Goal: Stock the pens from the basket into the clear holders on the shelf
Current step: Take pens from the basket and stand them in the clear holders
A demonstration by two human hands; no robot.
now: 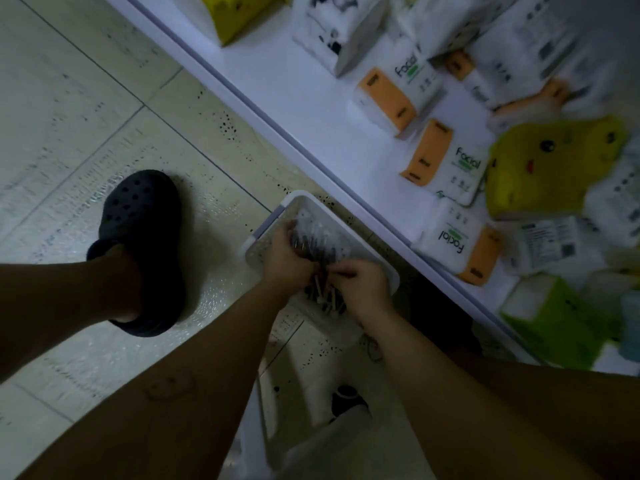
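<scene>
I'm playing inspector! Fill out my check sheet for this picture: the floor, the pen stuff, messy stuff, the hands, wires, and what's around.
Surface: pale tiled floor, with dark specks near the shelf.
Job's things: white basket on the floor with pens inside; clear holders not in view.
Clutter: nothing seen.
Grippers: left hand grips a bunch of pens in the basket; right hand pinches pens beside it.
Cables: nothing seen.
Surroundings: white shelf with tissue packs, some tilted; dark clog on the floor left of the basket.
</scene>
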